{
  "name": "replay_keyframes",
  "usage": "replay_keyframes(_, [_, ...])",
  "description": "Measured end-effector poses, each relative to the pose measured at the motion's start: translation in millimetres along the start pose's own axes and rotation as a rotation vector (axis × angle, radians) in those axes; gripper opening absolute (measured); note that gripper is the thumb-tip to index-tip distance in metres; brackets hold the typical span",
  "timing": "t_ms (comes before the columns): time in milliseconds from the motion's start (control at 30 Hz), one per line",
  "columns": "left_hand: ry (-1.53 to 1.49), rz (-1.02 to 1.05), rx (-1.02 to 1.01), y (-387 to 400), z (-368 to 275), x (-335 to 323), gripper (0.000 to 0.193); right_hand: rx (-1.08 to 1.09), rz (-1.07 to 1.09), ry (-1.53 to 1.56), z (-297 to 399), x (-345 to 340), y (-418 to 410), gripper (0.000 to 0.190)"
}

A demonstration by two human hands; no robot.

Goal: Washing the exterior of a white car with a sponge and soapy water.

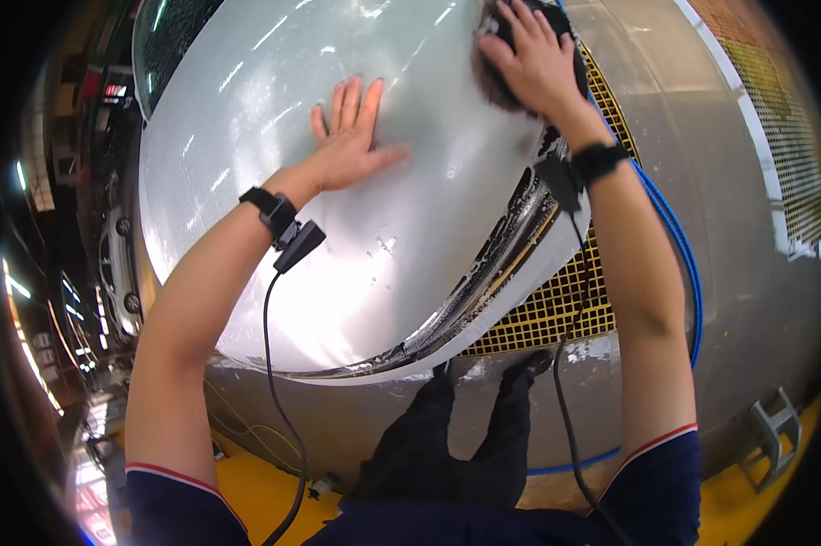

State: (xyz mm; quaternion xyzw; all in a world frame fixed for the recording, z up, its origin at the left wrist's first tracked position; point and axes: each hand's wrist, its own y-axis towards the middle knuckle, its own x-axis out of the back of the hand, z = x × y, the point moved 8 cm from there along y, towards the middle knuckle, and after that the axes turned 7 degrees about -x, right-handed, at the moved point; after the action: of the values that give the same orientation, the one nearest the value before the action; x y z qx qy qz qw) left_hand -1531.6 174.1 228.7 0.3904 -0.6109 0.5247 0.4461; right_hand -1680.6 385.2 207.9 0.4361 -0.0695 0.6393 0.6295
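Observation:
In front of me is a wet white or silver car hood (301, 273), with the windshield (178, 41) at the upper left. My left hand (349, 140) is spread flat at the middle of the hood, holding nothing. Its thumb is blurred, and I cannot tell how firmly it touches the paint. My right hand (537, 61) lies with fingers apart on a dark, shaggy wash mitt or sponge (499, 82), gripping it against the hood's edge. White suds cling to the mitt. Below it runs a long headlight (485, 266) with an amber strip, dotted with foam.
Yellow floor grating (547, 307) lies beside the car, on a wet floor (745, 327). A blue hose (687, 266) curves past my right arm. A metal step or stand (772, 437) is at lower right. Black cables (274, 382) hang from both wristbands. Another car (120, 266) is far left.

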Motion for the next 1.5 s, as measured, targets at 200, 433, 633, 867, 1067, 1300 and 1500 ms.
replay_keyframes(200, [-0.515, 0.002, -0.009, -1.7, 31.6, 6.4, 0.092, 0.163, 0.134, -0.225, 92.0, -11.2, 6.2, 0.060])
replay_keyframes(433, [-0.173, -0.141, 0.241, -59.4, 115.0, 20.1, 0.111, 0.625, 0.808, -0.041, 220.8, -37.7, -217.8, 0.063])
replay_keyframes(633, [-0.090, 0.048, 0.297, -74.7, 140.7, 10.2, 0.137, 0.678, 0.395, -0.155, 161.7, -48.6, -89.9, 0.063])
replay_keyframes(867, [-0.166, 0.130, 0.269, -75.6, 139.3, 11.1, 0.142, 0.155, 0.302, -0.618, 118.2, -111.7, 179.8, 0.072])
replay_keyframes(1067, [-0.201, 0.087, 0.220, -75.0, 140.1, 19.4, 0.145, 0.612, 0.343, -0.359, 229.4, -120.2, -1.3, 0.075])
replay_keyframes(1300, [-0.213, 0.236, 0.162, -78.2, 133.4, 20.1, 0.163, 0.650, 0.880, -0.169, 237.8, -43.6, -233.1, 0.079])
replay_keyframes(1500, [-0.206, 0.174, 0.164, -79.9, 133.9, 23.6, 0.162, 0.438, 0.615, -0.382, 174.4, -32.8, -88.1, 0.076])
